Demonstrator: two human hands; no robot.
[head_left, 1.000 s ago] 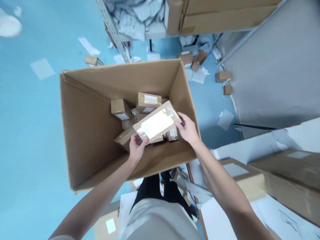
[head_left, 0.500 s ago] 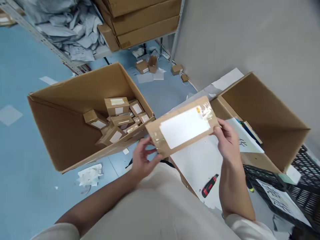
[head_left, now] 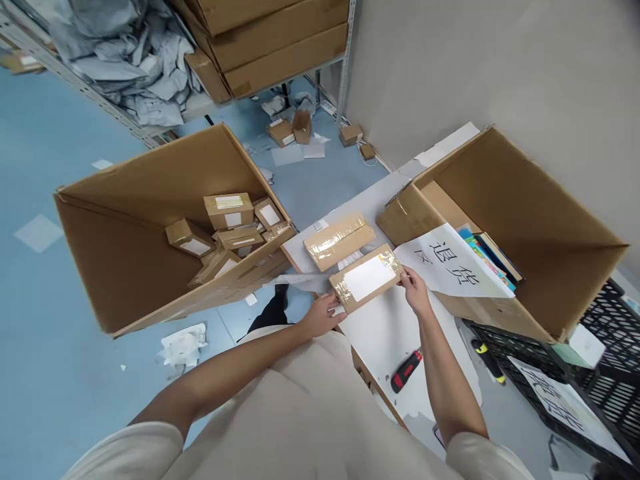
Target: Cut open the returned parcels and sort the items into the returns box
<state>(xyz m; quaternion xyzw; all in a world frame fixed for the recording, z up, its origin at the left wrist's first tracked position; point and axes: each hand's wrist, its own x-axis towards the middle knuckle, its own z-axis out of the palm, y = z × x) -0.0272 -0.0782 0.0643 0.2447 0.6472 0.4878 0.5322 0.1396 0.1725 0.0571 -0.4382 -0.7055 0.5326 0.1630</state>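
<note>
A flat cardboard box (head_left: 367,279) with a white label and clear tape is held low over the white table (head_left: 383,340). My left hand (head_left: 323,315) grips its near left corner, and my right hand (head_left: 414,291) pinches its right end. Just beyond it lies a second taped cardboard box (head_left: 340,241), which neither hand touches. On the table nearer my body, a red and black utility knife (head_left: 406,371) rests to the left of my right forearm.
To the left a big open carton (head_left: 115,267) holds several small boxes. On the right, another open carton (head_left: 530,200) bears a handwritten sheet (head_left: 455,262) and contains books. A black plastic crate (head_left: 620,367) and a yellow-black cutter (head_left: 488,361) are beside it. Shelving (head_left: 345,67) stands behind.
Both hands have lowered the labelled box away from the camera towards the table. The second taped box, hidden behind it before, now shows.
</note>
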